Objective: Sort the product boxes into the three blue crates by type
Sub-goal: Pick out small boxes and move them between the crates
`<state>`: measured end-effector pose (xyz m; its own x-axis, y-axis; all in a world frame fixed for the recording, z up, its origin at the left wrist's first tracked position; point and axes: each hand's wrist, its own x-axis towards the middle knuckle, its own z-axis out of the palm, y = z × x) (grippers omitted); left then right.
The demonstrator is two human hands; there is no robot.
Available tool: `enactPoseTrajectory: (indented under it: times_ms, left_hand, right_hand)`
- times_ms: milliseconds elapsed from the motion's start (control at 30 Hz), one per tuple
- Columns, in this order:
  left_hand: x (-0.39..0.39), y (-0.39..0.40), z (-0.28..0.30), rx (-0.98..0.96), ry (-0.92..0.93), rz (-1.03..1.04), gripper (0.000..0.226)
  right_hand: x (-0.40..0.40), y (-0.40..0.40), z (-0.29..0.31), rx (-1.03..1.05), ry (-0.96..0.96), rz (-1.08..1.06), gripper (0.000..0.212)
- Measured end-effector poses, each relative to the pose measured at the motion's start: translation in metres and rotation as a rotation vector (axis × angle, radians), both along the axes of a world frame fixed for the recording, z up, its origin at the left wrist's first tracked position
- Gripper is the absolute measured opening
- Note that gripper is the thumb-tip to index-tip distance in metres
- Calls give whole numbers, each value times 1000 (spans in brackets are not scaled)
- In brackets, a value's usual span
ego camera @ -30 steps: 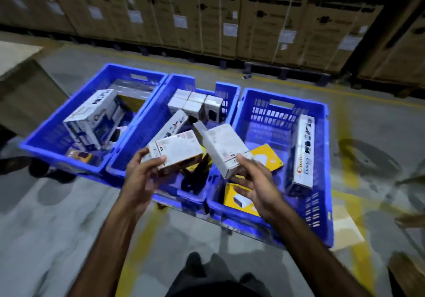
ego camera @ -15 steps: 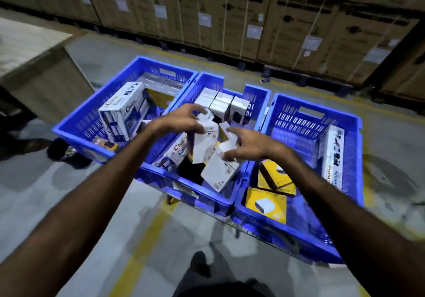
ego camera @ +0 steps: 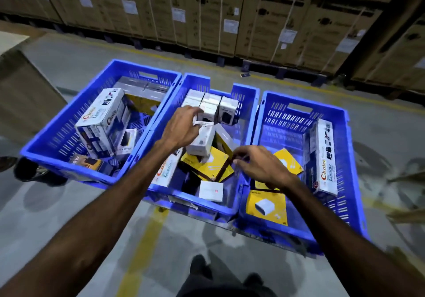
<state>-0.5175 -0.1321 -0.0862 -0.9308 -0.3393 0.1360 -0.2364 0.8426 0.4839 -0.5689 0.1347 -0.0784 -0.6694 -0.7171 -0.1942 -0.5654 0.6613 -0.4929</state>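
Three blue crates stand side by side: left, middle, right. My left hand grips the top of an upright white box in the middle crate, just in front of a stack of white boxes. My right hand hovers over the rim between the middle and right crates, fingers loosely curled and holding nothing. Beneath it lie a yellow box and a small white box. A large Choice box fills the left crate. The right crate holds a long Choice box and a yellow box.
Another Choice box leans at the middle crate's left wall. Tall LG cartons line the back. A cardboard surface stands at the left. A yellow floor line runs under the crates, and my feet are just behind them.
My right hand has let go of its white box, which now lies in the middle crate. My left hand has carried its white box further back towards the stack.
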Motion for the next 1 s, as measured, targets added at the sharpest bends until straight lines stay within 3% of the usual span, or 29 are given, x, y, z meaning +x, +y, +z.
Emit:
enactPoseTrajectory:
  times_ms: [133, 267, 400, 533, 733, 1000]
  left_hand:
    - [47, 30, -17, 11, 66, -50, 30]
    - [83, 56, -41, 134, -62, -112, 14]
    - [89, 61, -55, 208, -190, -195, 22]
    - [87, 61, -59, 275, -178, -194, 23]
    - [81, 73, -62, 351, -168, -220, 15]
    - [63, 90, -67, 332, -169, -195, 16]
  right_hand:
    - [1, 15, -10, -53, -33, -33, 24]
    - [10, 11, -18, -72, 34, -73, 25]
    - [16, -9, -23, -51, 72, -83, 27]
    - [21, -19, -33, -90, 35, -106, 22]
    - [26, -2, -43, -307, -7, -260, 17]
    - [-6, 17, -31, -332, 20, -291, 16]
